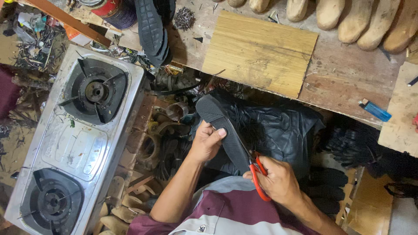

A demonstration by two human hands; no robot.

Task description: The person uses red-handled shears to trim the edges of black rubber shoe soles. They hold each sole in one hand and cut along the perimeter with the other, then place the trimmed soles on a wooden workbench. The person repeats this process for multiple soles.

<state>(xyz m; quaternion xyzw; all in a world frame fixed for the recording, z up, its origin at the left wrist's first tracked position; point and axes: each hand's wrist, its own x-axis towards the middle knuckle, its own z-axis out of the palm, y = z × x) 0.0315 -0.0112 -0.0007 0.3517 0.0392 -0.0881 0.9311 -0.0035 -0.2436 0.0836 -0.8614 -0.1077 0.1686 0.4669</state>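
Observation:
My left hand [205,141] grips a black rubber shoe sole [220,126], tread side up, held tilted over my lap. My right hand [278,180] is closed on red-handled scissors [259,176], whose blades lie against the sole's right edge near its heel end. Behind the sole lies a heap of black leather-like sheet [278,128]. My striped maroon and grey shirt [226,215] fills the bottom of the view.
A two-burner steel gas stove [74,139] stands at the left. A wooden workbench [339,74] carries a pale wood board [261,52], a blue lighter [375,110], another black sole [152,28], a pile of nails [183,18] and several wooden shoe lasts [357,19]. Scraps fill the gap below.

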